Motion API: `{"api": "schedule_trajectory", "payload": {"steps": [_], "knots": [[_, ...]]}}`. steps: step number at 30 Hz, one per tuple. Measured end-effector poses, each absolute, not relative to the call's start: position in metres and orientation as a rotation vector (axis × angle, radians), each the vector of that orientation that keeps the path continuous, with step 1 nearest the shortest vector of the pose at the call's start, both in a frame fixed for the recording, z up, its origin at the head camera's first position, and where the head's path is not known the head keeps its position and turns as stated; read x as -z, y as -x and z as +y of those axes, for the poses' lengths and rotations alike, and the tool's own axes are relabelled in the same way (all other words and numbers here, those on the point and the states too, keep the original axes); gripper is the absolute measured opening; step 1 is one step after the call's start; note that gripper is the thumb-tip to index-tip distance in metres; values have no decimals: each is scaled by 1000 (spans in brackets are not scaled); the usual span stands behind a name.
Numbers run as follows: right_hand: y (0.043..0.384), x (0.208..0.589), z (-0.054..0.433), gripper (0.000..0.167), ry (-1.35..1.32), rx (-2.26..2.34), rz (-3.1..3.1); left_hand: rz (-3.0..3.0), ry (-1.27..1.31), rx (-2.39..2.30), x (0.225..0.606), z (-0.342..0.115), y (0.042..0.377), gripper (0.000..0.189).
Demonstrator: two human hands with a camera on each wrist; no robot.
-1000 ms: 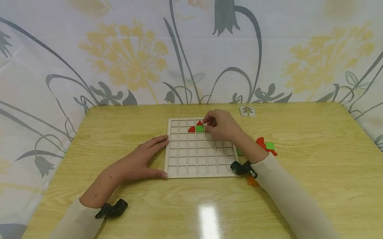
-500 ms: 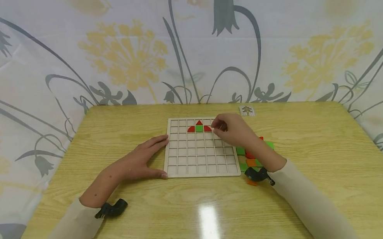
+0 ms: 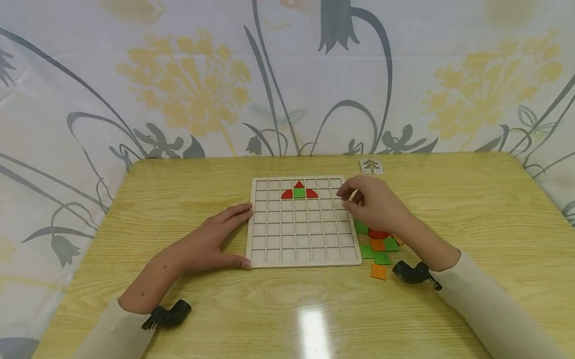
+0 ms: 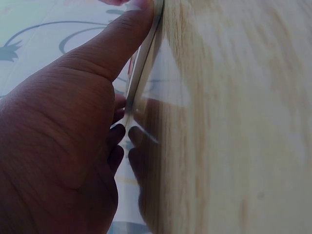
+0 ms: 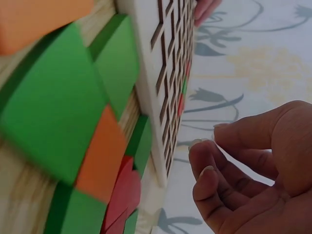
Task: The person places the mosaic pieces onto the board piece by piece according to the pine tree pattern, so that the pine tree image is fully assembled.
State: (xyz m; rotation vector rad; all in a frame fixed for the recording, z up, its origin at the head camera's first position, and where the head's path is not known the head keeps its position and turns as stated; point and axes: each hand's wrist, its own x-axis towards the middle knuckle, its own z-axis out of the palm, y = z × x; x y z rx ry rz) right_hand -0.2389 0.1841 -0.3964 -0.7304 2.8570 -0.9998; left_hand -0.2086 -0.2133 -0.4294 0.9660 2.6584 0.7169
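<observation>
A pale wooden grid board (image 3: pixel 295 238) lies on the table. In its upper rows sit a red triangle (image 3: pixel 299 184), a green square (image 3: pixel 299 193) below it, and a red quarter-round tile (image 3: pixel 287 194) and another red quarter-round tile (image 3: pixel 311 193) on either side. My left hand (image 3: pixel 205 246) rests at the board's left edge, fingers and thumb extended along it. Over the board's upper right edge hovers my right hand (image 3: pixel 374 202). The right wrist view shows its fingers (image 5: pixel 207 187) loosely bent, with nothing between thumb and fingertips.
Loose tiles lie right of the board: a green square (image 3: pixel 381 258), an orange square (image 3: pixel 378 271), a red piece (image 3: pixel 379 233) and several others, partly under my right forearm. A small pattern card (image 3: pixel 371 166) lies at the back. Behind the table hangs a flowered cloth (image 3: pixel 193 84).
My right hand has let go of the right red quarter-round tile, now in its cell, and moved right towards the board's edge. More loose tiles show. The left hand has stayed put.
</observation>
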Motion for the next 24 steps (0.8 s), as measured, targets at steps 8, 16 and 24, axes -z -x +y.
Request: {"api": "schedule_trajectory", "payload": {"steps": [8, 16, 24], "knots": [[230, 400, 207, 22, 814, 902, 2908, 2666, -984, -711, 432, -213, 210, 112], [236, 408, 229, 21, 879, 865, 2892, 2667, -969, -714, 431, -213, 208, 112], [249, 414, 245, 19, 1060, 890, 2711, 2661, -959, -722, 429, -213, 207, 111]]}}
